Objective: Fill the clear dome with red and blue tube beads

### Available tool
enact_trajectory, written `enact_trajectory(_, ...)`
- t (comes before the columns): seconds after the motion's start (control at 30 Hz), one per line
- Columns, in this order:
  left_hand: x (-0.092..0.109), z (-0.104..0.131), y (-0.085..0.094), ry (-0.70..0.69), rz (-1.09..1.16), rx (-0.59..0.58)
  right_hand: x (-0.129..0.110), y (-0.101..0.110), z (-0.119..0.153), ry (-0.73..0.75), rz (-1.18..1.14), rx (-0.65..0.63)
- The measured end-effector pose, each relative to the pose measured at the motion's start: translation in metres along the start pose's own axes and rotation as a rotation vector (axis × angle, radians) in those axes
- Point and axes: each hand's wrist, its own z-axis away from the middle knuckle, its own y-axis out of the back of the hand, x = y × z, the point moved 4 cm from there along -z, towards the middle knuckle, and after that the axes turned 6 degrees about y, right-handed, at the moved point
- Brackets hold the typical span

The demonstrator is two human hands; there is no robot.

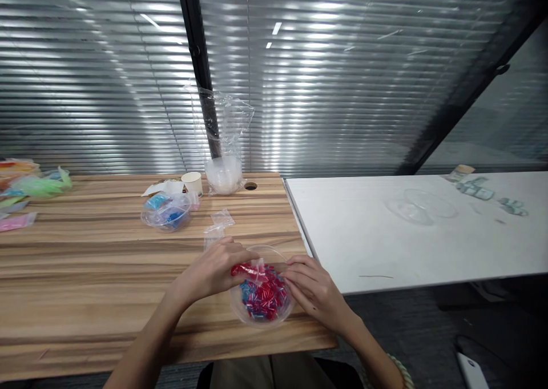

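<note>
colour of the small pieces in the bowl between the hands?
The small pieces are red and blue, mostly red; best seen in the head view.

Light is moderate and even across the wooden desk [85, 263]; shadows are weak. The blinds [325, 97] carry streaked white glare (plus short, slanted bright strips near the top). The clear bowl [238, 309] shows pale highlights. The floor [385, 326] is dim, the upper right corner black. Wide-angle distortion is noted; fine detail is soft.
</note>
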Motion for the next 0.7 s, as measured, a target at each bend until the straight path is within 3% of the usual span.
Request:
enact_trajectory(0.27,0.0038,-0.0012,0.0037,0.016,0.065,-0.057,-0.0005,-0.0002,-0.0007,0.002,-0.010,-0.007)
enact_trajectory(0.7,0.0045,-0.0017,0.0037,-0.026,0.080,-0.044,-0.0001,-0.0003,-0.0007,0.006,-0.005,-0.009)
